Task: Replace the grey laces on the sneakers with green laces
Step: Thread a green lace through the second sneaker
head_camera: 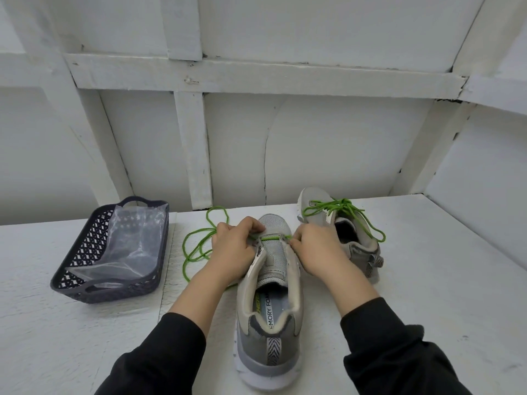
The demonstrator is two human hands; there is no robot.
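Grey mesh sneaker [273,263] toe-away, centred; left hand [233,246] and right hand [316,249] each pinch green cord lace [269,238] at front eyelets.

"mory foa" on near sneaker's insole [269,310], green lettering beside it unreadable

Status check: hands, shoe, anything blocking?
Left hand, right hand pinch green cord lace at near grey mesh sneaker front eyelets. One bar threaded, rest unlaced. Far grey sneaker laced green. Nothing blocking.
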